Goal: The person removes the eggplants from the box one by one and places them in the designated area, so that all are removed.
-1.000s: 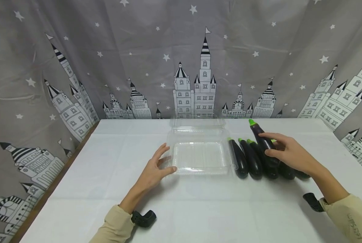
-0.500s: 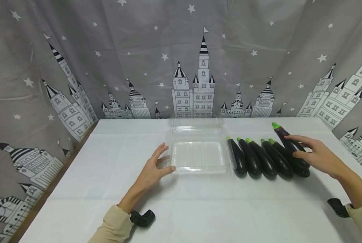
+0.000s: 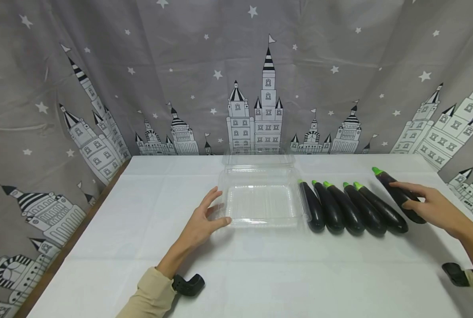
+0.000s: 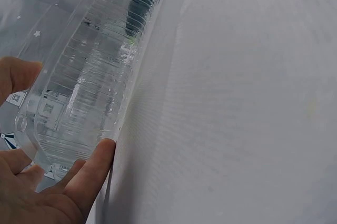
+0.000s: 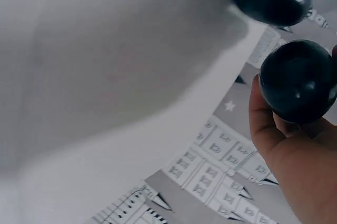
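Note:
My right hand grips a dark purple eggplant with a green stem end, at the right of the row; in the right wrist view the round end of this eggplant sits between thumb and fingers. Several more eggplants lie side by side on the table, stems pointing away. A clear plastic clamshell box stands left of them, its lid folded back. My left hand rests at the box's left end with fingers spread; its fingertips touch the box wall in the left wrist view.
A white cloth covers the table. The leftmost eggplant lies right beside the box's right edge. Behind the table hangs a grey curtain printed with castles and stars. Each wrist wears a black camera mount.
My right hand has carried the eggplant to the right, from above the row to beyond its right end, and lowered it. The left hand and the box have stayed in place.

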A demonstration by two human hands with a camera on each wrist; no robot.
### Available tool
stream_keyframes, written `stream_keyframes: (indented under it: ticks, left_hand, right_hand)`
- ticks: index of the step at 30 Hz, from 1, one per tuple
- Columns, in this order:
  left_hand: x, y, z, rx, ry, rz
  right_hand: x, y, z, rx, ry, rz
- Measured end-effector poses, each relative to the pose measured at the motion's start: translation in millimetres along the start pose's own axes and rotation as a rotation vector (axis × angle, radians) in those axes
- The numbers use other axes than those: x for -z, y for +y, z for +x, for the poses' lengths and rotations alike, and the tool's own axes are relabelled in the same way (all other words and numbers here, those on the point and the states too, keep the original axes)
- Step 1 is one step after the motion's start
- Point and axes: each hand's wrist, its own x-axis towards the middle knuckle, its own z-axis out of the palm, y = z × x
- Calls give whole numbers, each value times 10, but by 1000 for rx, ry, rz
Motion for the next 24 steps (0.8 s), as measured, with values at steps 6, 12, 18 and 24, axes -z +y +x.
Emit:
stream_keyframes:
  ticks: [6,12,18,24]
  left_hand:
    - [4,-7,-1,0,-4,0]
    - [3,-15,4,-3,-4,-8]
    - [3,-14,-7,-5,-2,-12]
    - [2,-15,2,-8,-1,-6]
  right_hand:
    - [5,97,0,-76,-75,10]
    - [-41,174,2,-53,-91,9]
    - [-88,230,-4,-55,-87,13]
    - [-85,230,-23,-81,-91,16]
